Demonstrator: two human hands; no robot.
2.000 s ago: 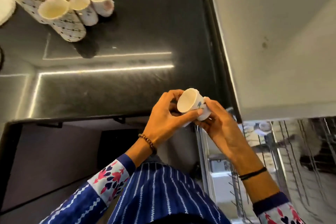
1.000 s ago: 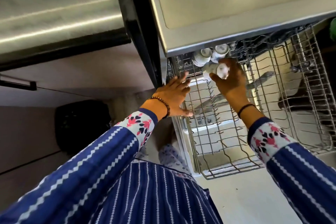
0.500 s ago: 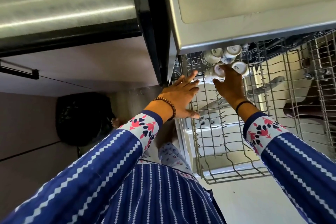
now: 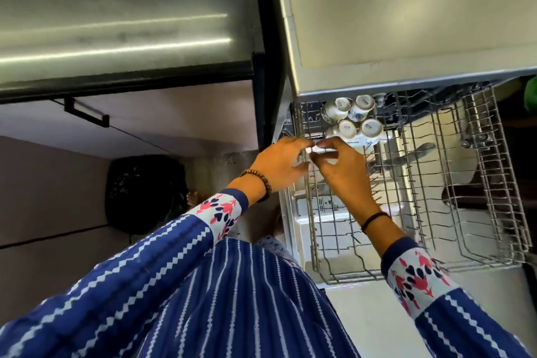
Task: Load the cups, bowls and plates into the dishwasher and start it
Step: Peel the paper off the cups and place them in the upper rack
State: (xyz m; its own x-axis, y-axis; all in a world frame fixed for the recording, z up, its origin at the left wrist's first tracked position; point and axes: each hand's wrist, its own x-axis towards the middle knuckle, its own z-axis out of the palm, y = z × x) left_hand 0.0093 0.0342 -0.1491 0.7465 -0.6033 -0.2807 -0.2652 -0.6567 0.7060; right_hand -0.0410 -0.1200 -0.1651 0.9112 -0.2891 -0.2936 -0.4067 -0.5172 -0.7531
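Four cups [image 4: 355,116] stand upside down, packed together in the far left corner of the pulled-out dishwasher rack [image 4: 491,177]. Just in front of them, the left hand [image 4: 279,163] lies over the rack's left edge, its fingers close together and only slightly bent. The right hand [image 4: 344,174] hangs beside it inside the rack, fingertips almost meeting the left's. Whether its curved fingers pinch anything cannot be told.

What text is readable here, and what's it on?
Two nearer cups: a short dark printed mark on each upturned base, too blurred to read.
Two farther cups: faint marks on the bases, too small to read.
No other text shows in this view.
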